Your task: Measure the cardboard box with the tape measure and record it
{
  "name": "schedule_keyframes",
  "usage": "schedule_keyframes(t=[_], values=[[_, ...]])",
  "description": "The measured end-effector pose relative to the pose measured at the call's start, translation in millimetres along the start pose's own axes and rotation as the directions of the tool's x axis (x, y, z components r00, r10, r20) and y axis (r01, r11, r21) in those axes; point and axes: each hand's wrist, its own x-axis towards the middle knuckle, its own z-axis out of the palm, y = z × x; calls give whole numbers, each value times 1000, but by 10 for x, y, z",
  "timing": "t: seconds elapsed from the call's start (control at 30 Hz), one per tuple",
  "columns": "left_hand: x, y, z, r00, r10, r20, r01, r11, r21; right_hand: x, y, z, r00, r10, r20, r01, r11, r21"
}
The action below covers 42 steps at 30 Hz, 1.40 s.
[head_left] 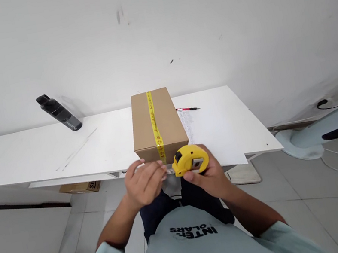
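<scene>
A yellow tape measure (187, 161) is gripped in my right hand (211, 179), with a short length of its blade drawn out to the left. The fingers of my left hand (144, 181) are closed on the end of that blade. Both hands are in front of the near side of a brown cardboard box (167, 113), close to the desk's front edge. Yellow printed packing tape (154, 120) runs over the box's top and down its near face. The lower part of that face is partly hidden by my hands.
The box stands on a narrow white desk (112, 136) against the wall. To its right lie a paper sheet (215, 131) and a red and black pen (188, 108). A dark bottle (59, 113) is at the left. Another carton (80, 187) sits below the desk.
</scene>
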Motion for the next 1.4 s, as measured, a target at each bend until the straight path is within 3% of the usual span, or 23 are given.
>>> schedule_keyframes(t=[0.1,0.2,0.27,0.33,0.47,0.57,0.67,0.77,1.2,1.4], values=[[-42,-438,21,985,-105,-134,127,978,167,277,29,-206,987,-91,-129,86,995,-44],[-172,-903,79,926,-281,-251,344,904,255,589,130,-509,953,-144,-266,118,986,-114],[-277,-1096,118,915,-351,-200,398,870,291,735,208,-675,954,-121,-275,82,985,-150],[-365,-1158,142,932,-351,-84,360,878,315,804,270,-777,969,-70,-238,30,985,-168],[-402,-1009,108,935,-355,29,346,924,164,794,321,-809,983,-31,-179,-6,979,-205],[-321,-840,36,896,-423,135,438,892,-113,776,319,-766,994,-1,-106,-24,972,-233],[-253,-723,19,894,-394,213,435,878,-200,784,317,-736,997,24,-76,-41,973,-226],[-250,-668,69,907,-377,186,408,897,-171,789,321,-730,997,14,-82,-32,976,-218],[-261,-671,227,890,-448,86,455,885,-104,763,268,-886,987,5,-160,-43,972,-230],[-312,-577,317,805,-591,45,581,772,-258,777,248,-809,992,23,-125,-50,974,-221]])
